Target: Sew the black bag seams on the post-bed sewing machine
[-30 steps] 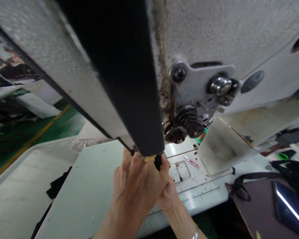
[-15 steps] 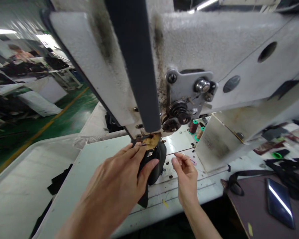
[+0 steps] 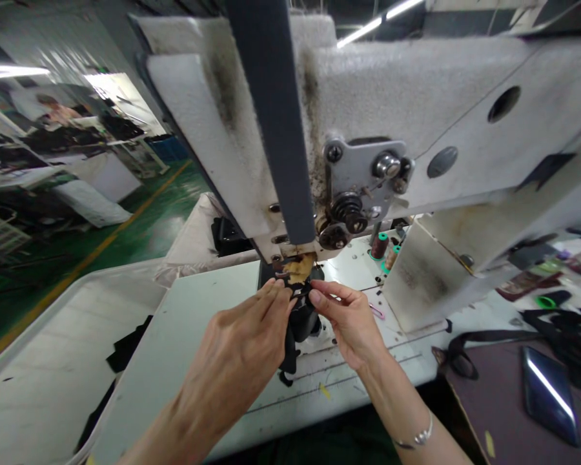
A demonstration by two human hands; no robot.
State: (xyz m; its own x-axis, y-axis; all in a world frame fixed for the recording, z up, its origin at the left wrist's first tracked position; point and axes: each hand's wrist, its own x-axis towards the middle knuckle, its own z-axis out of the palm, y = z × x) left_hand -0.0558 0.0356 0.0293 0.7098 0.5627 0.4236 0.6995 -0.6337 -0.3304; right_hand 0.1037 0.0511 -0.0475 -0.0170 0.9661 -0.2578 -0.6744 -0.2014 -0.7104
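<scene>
No lettering could be read on the sewing machine (image 3: 416,110), grey-white and grimy with oil. Directly under its needle end sat the black piece (image 3: 303,320), dark and bunched, resting on the counter (image 3: 188,336). The left hand (image 3: 244,352) pinched the black piece just below the needle end; the right hand (image 3: 351,323) pinched it from the other side. Two thread spools (image 3: 385,248) stood behind the needle end, pink snips (image 3: 377,312) just beside the right hand.

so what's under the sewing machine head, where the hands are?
A black piece sits under the sewing machine head, pinched by the left hand and right hand. The needle area is covered by fingers.
</scene>
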